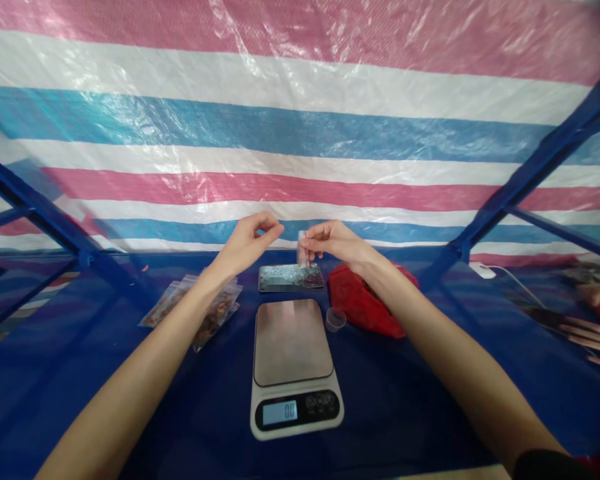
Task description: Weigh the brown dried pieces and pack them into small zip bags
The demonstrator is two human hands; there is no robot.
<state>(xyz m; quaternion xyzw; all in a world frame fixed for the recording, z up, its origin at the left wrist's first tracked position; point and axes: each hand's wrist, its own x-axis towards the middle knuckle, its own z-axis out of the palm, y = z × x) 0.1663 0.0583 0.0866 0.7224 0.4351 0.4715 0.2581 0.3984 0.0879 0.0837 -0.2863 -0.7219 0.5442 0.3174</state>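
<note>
My right hand [336,241] pinches a narrow, clear plastic zip bag [301,248] between thumb and fingers, upright above the far side of a smartphone [291,277]. To the left of the bag hovers my left hand [254,239], its fingers curved and thumb apart, with nothing visible between them. Below the phone lies a kitchen scale [294,343] with a bare metal plate; its display reads 0.0. A small clear plastic cup [335,319] stands at the scale's upper right. Zip bags with brown pieces [219,308] lie beneath my left forearm, which partly covers them.
A red bag [353,303] rests partly under my right forearm. Blue metal frame bars [517,170] rise on both sides of the blue table [190,413]. Striped plastic sheeting hangs behind. At right are a white plug with cable [483,270] and another person's blurred hand [593,337].
</note>
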